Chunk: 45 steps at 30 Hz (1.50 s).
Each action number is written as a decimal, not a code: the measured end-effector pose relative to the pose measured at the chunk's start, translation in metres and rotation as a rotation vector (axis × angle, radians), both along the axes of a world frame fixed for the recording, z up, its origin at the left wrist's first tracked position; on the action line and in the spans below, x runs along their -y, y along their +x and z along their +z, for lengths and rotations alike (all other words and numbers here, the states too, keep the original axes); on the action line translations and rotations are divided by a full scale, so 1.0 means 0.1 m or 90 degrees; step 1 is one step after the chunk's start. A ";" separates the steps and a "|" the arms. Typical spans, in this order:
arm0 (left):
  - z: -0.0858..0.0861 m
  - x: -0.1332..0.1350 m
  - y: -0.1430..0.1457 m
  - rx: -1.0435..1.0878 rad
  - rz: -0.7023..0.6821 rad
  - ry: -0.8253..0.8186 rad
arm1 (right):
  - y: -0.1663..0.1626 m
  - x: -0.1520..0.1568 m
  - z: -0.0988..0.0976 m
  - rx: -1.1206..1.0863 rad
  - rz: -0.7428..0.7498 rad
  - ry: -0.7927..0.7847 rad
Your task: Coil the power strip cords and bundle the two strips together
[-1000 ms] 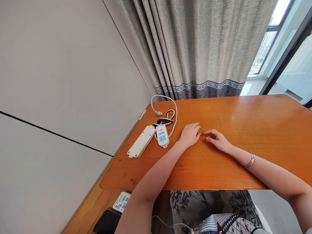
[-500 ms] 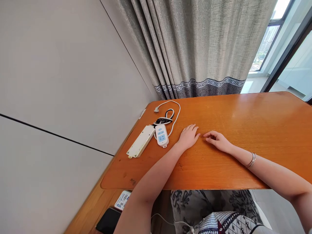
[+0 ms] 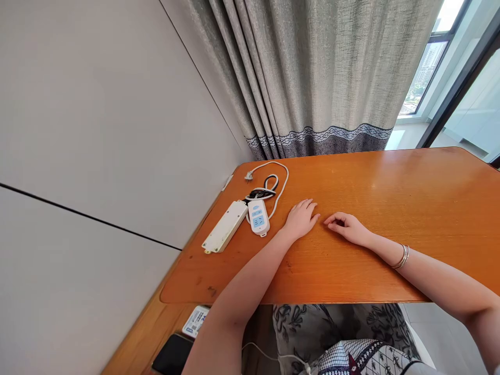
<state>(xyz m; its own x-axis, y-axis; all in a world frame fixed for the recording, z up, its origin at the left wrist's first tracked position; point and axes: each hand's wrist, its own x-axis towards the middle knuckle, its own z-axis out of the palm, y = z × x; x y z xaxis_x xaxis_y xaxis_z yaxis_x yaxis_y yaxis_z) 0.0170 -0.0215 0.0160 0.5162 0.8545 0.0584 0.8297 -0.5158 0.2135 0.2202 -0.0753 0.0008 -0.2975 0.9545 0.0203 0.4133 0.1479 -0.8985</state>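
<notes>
Both hands empty, resting on tabletop (image 3: 390,198): left hand (image 3: 300,220) flat, fingers apart; right hand (image 3: 346,227) loosely curled. Small white socket (image 3: 258,217) just left of it.

Small power strip (image 3: 258,217): blue panels with marks on its white face, too small to read.
Long power strip (image 3: 225,227): plain white back, no print that can be made out.
Card (image 3: 195,321) on the lower ledge: white with blue print and what may be a code square, the letters too blurred to read.
Dark phone (image 3: 172,354) beside the card: black face, nothing legible.
Table (image 3: 390,198): bare wood, no label.
Curtain (image 3: 312,78): woven border pattern only, no words.
Readable text overall: none.
</notes>
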 end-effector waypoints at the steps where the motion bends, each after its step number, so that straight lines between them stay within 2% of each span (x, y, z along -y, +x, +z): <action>1: 0.00 0.00 0.00 0.000 0.001 -0.001 | 0.00 0.00 0.00 0.000 0.001 0.002; 12: -0.06 -0.02 -0.01 0.022 -0.001 0.006 | -0.01 0.00 -0.01 0.008 0.007 0.012; 45: -0.07 -0.02 -0.01 0.004 0.000 0.010 | -0.03 0.03 0.00 0.037 0.041 0.034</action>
